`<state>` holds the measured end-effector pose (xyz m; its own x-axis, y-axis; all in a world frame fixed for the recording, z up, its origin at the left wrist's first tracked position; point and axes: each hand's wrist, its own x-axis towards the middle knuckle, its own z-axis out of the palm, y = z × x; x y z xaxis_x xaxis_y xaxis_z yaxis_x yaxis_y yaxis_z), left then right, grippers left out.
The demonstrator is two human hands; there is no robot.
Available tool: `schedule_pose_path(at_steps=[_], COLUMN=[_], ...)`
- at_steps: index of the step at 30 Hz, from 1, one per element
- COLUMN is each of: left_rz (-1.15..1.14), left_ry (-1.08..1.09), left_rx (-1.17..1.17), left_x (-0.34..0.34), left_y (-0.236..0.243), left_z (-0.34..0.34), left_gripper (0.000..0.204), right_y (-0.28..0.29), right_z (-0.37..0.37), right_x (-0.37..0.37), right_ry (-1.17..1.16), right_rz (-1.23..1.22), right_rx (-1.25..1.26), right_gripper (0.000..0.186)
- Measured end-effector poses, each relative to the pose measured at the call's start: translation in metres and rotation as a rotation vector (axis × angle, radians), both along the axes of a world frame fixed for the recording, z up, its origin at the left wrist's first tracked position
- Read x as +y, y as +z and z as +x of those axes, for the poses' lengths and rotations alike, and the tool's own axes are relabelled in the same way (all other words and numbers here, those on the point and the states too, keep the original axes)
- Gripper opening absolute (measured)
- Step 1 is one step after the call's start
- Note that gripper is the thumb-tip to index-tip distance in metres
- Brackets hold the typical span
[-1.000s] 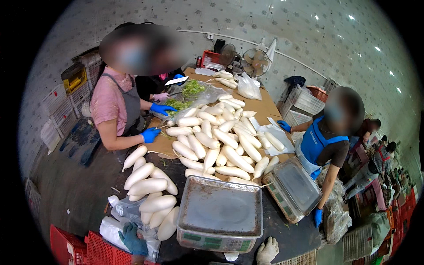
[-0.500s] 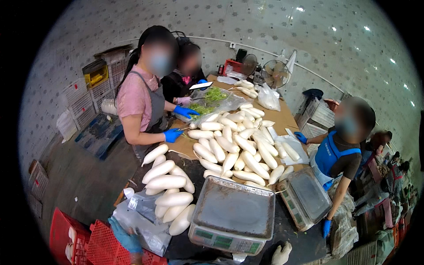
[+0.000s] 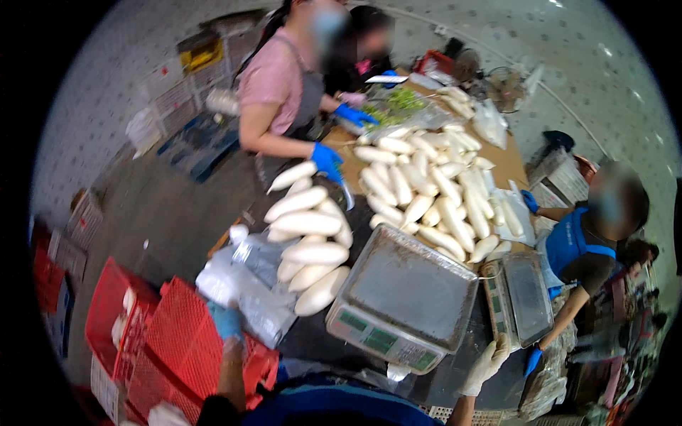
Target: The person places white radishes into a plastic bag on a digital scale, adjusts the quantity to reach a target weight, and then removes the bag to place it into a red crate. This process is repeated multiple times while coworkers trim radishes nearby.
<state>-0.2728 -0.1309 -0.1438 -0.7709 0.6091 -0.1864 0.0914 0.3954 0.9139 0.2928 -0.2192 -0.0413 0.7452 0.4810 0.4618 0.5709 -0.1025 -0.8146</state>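
My left hand [image 3: 226, 323], in a blue glove, is at the edge of a pile of clear plastic bags [image 3: 245, 284], over a red crate [image 3: 174, 341]. Its fingers are blurred, so whether they grip a bag is unclear. In a pale glove, my right hand [image 3: 486, 366] has its fingers stretched out beside the right corner of a weighing scale [image 3: 408, 298] with a bare metal pan; it holds nothing that I can see. White radishes [image 3: 305, 224] lie in a small stack left of the scale, and a big heap of radishes [image 3: 426, 177] spreads behind it.
A co-worker in pink [image 3: 273, 92] stands at the left, gloved hands at the table, a pale blade-like thing by one. Another person sits behind. A worker in a blue apron [image 3: 568, 245] stands right, by a second scale [image 3: 529, 298]. A red crate [image 3: 117, 312] holds radishes.
The view has swung left, shifting the table rightward in it. Both my hands have come further into view, the right one up beside the scale. The pink-clad worker's nearer hand has lifted.
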Motion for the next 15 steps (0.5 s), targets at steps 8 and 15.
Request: schedule_pose_path(at_steps=[8,15], left_rz=[0.317,0.297], left_ry=[0.066,0.236], left_rx=[-0.234,-0.940], left_x=[0.015,0.013], left_y=[0.032,0.011], left_z=[0.027,-0.013], left_gripper=[0.064,0.044], right_y=[0.023,0.029], right_z=[-0.024,-0.032], right_x=[0.014,0.013], right_ry=[0.135,0.153], right_rz=[0.046,0.073], right_rx=[0.094,0.170], right_gripper=[0.039,0.034])
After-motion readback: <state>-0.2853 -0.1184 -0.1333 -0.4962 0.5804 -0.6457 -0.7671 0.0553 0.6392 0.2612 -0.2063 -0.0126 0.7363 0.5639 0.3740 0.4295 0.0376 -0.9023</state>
